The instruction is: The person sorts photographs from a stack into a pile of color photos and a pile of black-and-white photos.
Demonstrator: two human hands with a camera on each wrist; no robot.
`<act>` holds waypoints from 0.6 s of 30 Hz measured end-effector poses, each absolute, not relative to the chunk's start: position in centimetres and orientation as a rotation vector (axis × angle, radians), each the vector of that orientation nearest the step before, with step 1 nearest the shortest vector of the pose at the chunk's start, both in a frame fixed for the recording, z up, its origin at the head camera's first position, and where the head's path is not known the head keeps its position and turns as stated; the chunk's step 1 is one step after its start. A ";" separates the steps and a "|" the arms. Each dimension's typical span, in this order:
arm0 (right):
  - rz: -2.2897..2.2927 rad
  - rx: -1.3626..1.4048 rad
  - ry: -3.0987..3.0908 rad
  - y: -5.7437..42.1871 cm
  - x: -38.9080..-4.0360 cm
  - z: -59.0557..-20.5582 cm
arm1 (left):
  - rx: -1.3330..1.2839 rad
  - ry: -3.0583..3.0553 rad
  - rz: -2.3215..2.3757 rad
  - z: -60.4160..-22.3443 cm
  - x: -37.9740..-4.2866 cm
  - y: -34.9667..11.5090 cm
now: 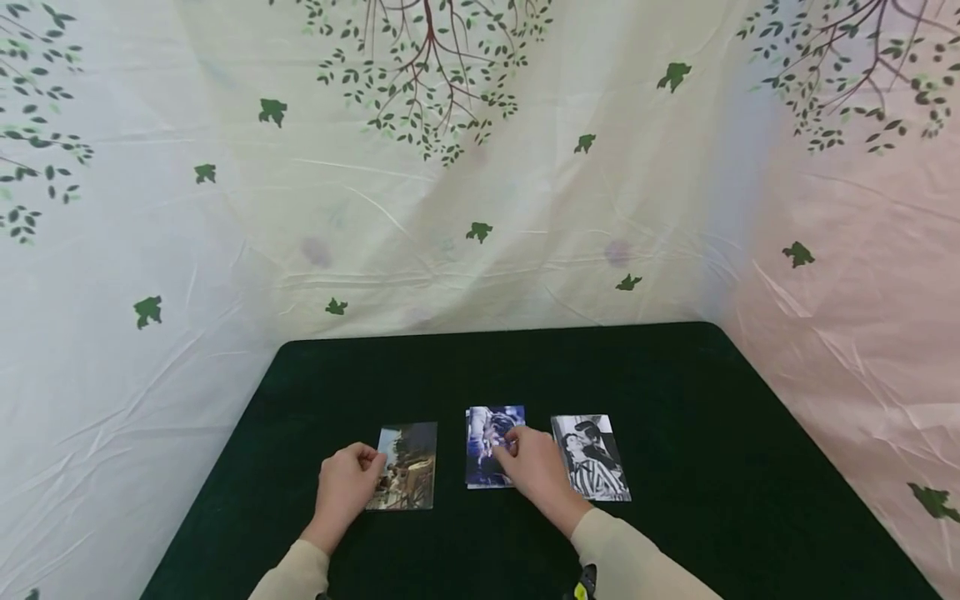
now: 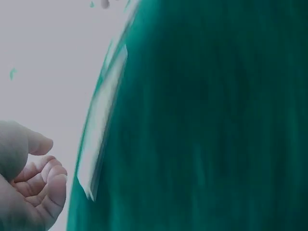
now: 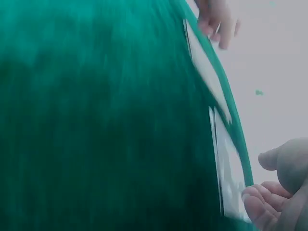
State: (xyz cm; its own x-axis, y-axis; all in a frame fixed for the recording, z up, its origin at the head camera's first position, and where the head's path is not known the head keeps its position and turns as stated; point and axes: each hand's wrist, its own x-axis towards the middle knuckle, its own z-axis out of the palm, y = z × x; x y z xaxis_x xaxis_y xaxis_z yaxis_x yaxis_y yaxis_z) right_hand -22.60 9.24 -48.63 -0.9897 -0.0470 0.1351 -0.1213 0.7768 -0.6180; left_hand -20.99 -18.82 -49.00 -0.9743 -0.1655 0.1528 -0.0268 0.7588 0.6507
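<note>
Three groups of photo prints lie in a row on the dark green tabletop. At the left edge of the left photo print [image 1: 414, 471], a colour outdoor scene, is my left hand [image 1: 348, 483]. The left wrist view shows its fingers loosely curled, with the thumb [image 2: 41, 143] apart and nothing between. My right hand [image 1: 542, 471] hovers over the right side of the blue-violet photo print [image 1: 482, 446] in the middle, which has another edge showing beneath. Its thumb and fingers [image 3: 262, 199] also stand apart, holding nothing. A black-and-white photo print [image 1: 596, 467] lies right of it, partly behind the wrist.
The green table [image 1: 495, 367] has rounded far corners. Pale fabric walls [image 1: 420, 275] with printed leaves and branches surround it on the left, back and right. Both wrist views are blurred.
</note>
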 end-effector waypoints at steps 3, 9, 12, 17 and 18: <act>0.930 0.048 -2.878 10.8 -23.0 -48.9 | 0.058 -2.739 -1.010 -48.3 -20.6 -16.3; 0.914 -0.009 -2.934 11.3 -23.1 -49.4 | -0.141 -2.836 -0.948 -48.3 -20.0 -10.6; 0.844 -0.034 -2.965 10.9 -23.3 -49.5 | -0.172 -2.894 -0.910 -48.7 -20.1 -8.6; 0.749 -0.061 -2.988 10.5 -23.6 -49.8 | -0.095 -2.963 -0.889 -49.2 -20.7 -6.8; 0.745 -0.064 -2.988 10.5 -23.7 -49.8 | -0.081 -2.971 -0.890 -49.2 -20.8 -6.6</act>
